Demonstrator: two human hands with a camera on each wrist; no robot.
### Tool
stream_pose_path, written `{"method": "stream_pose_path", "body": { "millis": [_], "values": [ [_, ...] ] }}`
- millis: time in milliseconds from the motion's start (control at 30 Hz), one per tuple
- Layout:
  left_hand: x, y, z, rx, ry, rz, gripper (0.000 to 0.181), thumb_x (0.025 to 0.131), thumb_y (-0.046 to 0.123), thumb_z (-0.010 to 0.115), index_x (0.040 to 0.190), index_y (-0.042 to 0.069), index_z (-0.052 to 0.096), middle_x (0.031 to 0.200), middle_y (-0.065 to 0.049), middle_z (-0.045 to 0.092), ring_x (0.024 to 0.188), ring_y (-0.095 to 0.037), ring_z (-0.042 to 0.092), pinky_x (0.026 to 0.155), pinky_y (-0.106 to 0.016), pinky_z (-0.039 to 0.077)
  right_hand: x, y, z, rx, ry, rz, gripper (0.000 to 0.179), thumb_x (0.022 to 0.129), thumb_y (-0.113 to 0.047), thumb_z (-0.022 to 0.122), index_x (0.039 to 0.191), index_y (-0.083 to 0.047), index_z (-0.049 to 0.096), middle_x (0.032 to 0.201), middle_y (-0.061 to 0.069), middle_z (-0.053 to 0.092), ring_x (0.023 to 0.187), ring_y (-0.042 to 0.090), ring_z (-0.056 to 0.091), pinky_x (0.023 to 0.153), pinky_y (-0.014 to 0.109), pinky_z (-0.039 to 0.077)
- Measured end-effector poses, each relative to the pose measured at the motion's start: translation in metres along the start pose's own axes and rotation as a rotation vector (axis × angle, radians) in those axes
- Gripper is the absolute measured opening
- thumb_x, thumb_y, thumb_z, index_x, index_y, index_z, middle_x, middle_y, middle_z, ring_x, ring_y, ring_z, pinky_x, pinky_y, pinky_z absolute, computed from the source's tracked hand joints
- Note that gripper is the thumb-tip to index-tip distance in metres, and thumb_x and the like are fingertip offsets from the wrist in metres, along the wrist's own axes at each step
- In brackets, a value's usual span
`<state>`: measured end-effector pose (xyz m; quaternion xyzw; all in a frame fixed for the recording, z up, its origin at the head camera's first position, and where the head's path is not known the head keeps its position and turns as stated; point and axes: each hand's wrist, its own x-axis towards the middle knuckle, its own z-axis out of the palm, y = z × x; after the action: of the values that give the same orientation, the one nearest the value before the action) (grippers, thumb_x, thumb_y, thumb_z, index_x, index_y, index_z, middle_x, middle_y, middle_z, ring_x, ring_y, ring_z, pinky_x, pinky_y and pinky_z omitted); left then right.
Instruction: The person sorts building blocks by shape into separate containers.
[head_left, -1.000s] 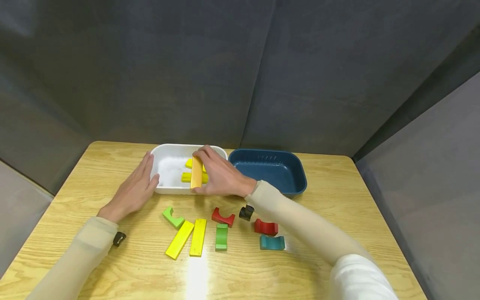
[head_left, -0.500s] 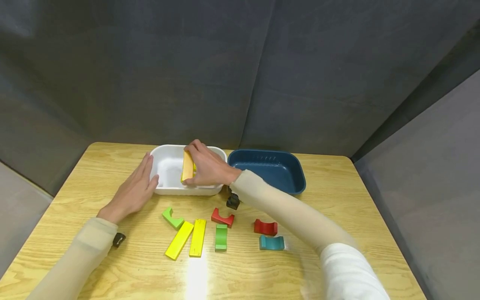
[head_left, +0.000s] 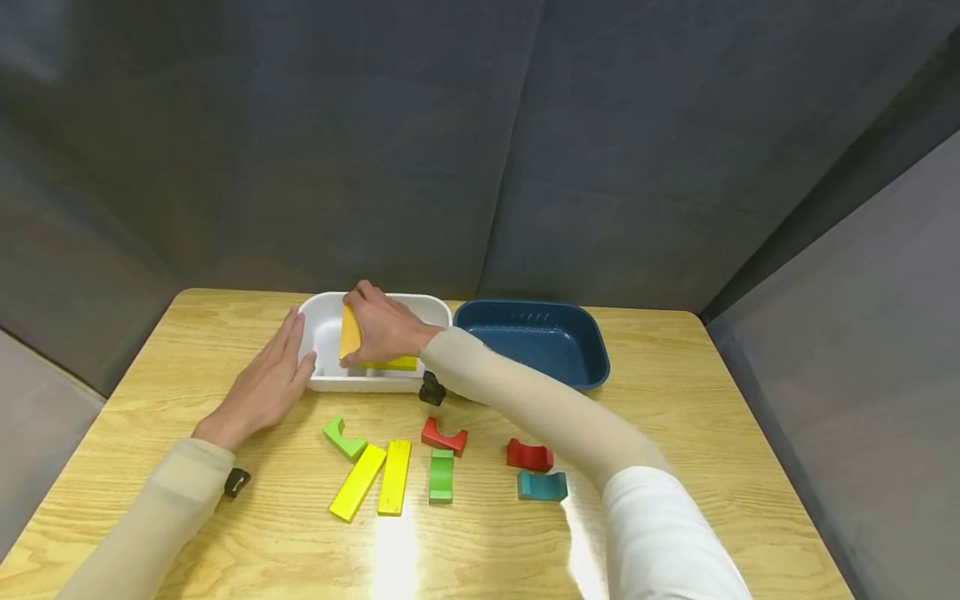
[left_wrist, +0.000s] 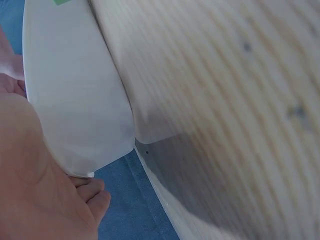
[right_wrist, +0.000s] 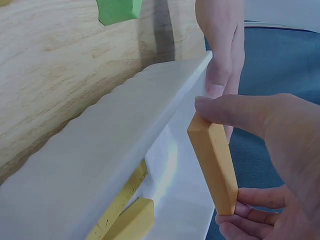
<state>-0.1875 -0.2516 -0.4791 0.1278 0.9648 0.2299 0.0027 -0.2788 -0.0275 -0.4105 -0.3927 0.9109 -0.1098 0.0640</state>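
Note:
My right hand (head_left: 384,327) pinches a flat orange-yellow block (right_wrist: 215,167) by its two ends, thumb at one end and fingers at the other. The block stands on edge over the left part of a white tub (head_left: 322,385). Inside that tub, a yellow block (head_left: 401,364) shows partly behind the right hand; the right wrist view shows two yellow blocks (right_wrist: 135,220) there. My left hand (head_left: 262,379) lies with straight fingers along the tub's left end, thumb at the front corner. In the left wrist view its palm is against the tub wall (left_wrist: 80,90).
A dark blue tub (head_left: 532,337) stands right of the white one. In front lie two yellow planks (head_left: 358,482), a light green arch (head_left: 345,439), a green arch (head_left: 441,477), two red arches (head_left: 444,437) and a teal arch (head_left: 542,486). Grey curtains (head_left: 480,150) rise behind the table.
My right hand has carried the orange-yellow block leftward across the white tub, uncovering the tub's right part. The left hand has stayed at the tub's left end.

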Motion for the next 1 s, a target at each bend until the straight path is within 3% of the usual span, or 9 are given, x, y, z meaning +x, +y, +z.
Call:
{"method": "stream_pose_path", "body": {
  "millis": [333, 733, 1000],
  "values": [
    [0.001, 0.000, 0.002, 0.001, -0.004, 0.004, 0.074, 0.117, 0.041, 0.026, 0.170, -0.001, -0.005, 0.179, -0.016, -0.013, 0.163, -0.048, 0.010, 0.127, -0.067, 0.021, 0.022, 0.002, 0.016, -0.016, -0.042, 0.038, 0.094, 0.083, -0.050, 0.091, 0.154, -0.004, 0.049, 0.140, 0.007, 0.047, 0.116, 0.017, 0.051, 0.102, 0.022, 0.050],
    [0.001, -0.002, 0.002, 0.007, 0.006, 0.007, 0.074, 0.117, 0.040, 0.027, 0.170, -0.001, -0.004, 0.179, -0.016, -0.014, 0.163, -0.048, 0.010, 0.127, -0.067, 0.021, 0.040, -0.002, 0.026, -0.069, -0.079, 0.065, 0.091, 0.084, -0.055, 0.088, 0.150, -0.005, 0.052, 0.134, 0.006, 0.048, 0.111, 0.015, 0.051, 0.095, 0.020, 0.052],
    [0.000, -0.002, 0.002, 0.005, 0.007, 0.003, 0.074, 0.117, 0.040, 0.027, 0.170, -0.001, -0.005, 0.179, -0.015, -0.014, 0.162, -0.049, 0.010, 0.127, -0.068, 0.021, 0.045, -0.005, 0.031, -0.065, -0.087, 0.076, 0.092, 0.083, -0.057, 0.089, 0.150, -0.005, 0.052, 0.138, 0.007, 0.049, 0.113, 0.014, 0.052, 0.099, 0.019, 0.053]
  ]
}}
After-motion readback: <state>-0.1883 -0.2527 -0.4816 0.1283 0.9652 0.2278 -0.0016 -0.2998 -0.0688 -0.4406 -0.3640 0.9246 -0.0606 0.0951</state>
